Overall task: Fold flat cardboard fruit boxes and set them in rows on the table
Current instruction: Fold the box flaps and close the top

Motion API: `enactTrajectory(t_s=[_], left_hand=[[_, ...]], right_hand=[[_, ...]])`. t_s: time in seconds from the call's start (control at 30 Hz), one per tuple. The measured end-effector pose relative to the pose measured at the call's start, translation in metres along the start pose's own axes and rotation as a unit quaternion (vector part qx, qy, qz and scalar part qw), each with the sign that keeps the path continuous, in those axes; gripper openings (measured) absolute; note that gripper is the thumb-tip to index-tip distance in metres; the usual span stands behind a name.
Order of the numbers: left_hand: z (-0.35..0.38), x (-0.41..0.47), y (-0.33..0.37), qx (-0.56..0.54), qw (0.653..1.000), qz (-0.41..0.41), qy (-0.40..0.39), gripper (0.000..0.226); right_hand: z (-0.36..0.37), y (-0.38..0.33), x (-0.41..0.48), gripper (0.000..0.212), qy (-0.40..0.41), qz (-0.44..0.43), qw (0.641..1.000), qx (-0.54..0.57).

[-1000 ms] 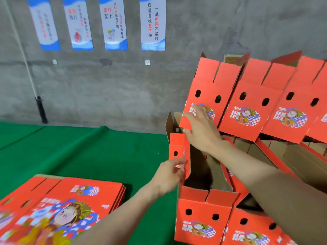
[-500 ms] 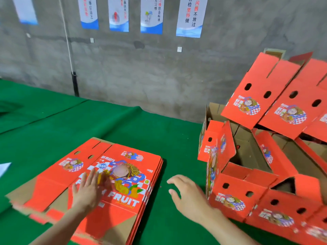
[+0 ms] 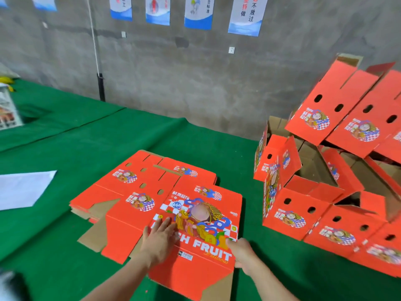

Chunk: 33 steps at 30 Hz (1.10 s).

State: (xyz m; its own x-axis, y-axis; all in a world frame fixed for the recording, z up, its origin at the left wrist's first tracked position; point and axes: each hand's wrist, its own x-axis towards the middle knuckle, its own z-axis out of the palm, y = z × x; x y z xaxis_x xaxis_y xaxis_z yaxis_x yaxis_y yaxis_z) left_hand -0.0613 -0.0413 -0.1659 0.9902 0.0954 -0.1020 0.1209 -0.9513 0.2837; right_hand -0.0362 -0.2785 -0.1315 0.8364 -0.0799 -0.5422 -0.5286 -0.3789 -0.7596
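Hands sit nearest in view: the left hand point(image 3: 159, 237) lies flat, fingers straight and close together, palm pressed on the printed face of the top flat box point(image 3: 208, 255). The right hand point(image 3: 244, 254) grips that box's right edge, thumb on top and fingers curled round the cardboard. The top flat box lies askew on a stack of flat boxes point(image 3: 134, 170), which rests on the green tabletop point(image 3: 108, 137). To the right of the stack, apart from it, folded boxes point(image 3: 290, 216) stand side by side with flaps open, and behind them tilted boxes point(image 3: 325, 109) lean higher up. A white sheet point(image 3: 21, 190) lies on the tabletop at the left. Beyond, posters point(image 3: 245, 14) hang on a grey wall point(image 3: 173, 83).
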Motion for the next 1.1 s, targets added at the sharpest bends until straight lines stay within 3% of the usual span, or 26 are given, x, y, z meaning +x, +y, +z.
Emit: enactTrajectory(t_s=[0.1,0.33,0.4,0.53,0.67,0.77,0.83,0.9,0.97,1.03,1.1], left_hand=[[-0.016,-0.008,0.002,-0.030,0.999,0.012,-0.007,0.050],[-0.134,-0.025,0.026,-0.089,0.976,0.149,0.132,0.027],[-0.173,-0.034,0.038,-0.094,0.964,0.173,0.177,0.028],[-0.225,-0.058,0.064,-0.173,0.927,0.244,0.225,0.044],[-0.246,-0.076,0.089,-0.182,0.895,0.348,0.210,0.026],[-0.257,-0.071,0.109,-0.152,0.874,0.386,0.252,0.008],[-0.261,-0.069,0.128,-0.150,0.859,0.397,0.286,0.008],[-0.261,-0.067,0.148,-0.135,0.845,0.415,0.310,0.013],[-0.256,-0.065,0.170,-0.129,0.834,0.436,0.312,0.015],[-0.250,-0.065,0.193,-0.127,0.834,0.444,0.301,0.018],[-0.243,-0.068,0.215,-0.131,0.832,0.452,0.295,0.021]], right_hand=[[-0.004,-0.010,-0.011,0.016,0.032,-0.007,0.996,0.088],[-0.055,-0.089,-0.067,0.018,0.062,-0.120,0.966,0.221],[-0.073,-0.104,-0.087,0.027,0.069,-0.140,0.955,0.253],[-0.110,-0.111,-0.106,0.019,0.028,-0.110,0.915,0.386],[-0.135,-0.103,-0.120,0.031,0.040,-0.103,0.880,0.463],[-0.149,-0.093,-0.137,0.030,0.035,-0.103,0.872,0.477],[-0.157,-0.088,-0.146,0.024,0.044,-0.109,0.862,0.493],[-0.166,-0.084,-0.155,0.020,0.089,-0.139,0.854,0.494],[-0.175,-0.077,-0.161,0.030,0.203,-0.215,0.848,0.439],[-0.182,-0.069,-0.170,0.032,0.320,-0.347,0.820,0.323],[-0.183,-0.062,-0.180,0.032,0.364,-0.451,0.791,0.197]])
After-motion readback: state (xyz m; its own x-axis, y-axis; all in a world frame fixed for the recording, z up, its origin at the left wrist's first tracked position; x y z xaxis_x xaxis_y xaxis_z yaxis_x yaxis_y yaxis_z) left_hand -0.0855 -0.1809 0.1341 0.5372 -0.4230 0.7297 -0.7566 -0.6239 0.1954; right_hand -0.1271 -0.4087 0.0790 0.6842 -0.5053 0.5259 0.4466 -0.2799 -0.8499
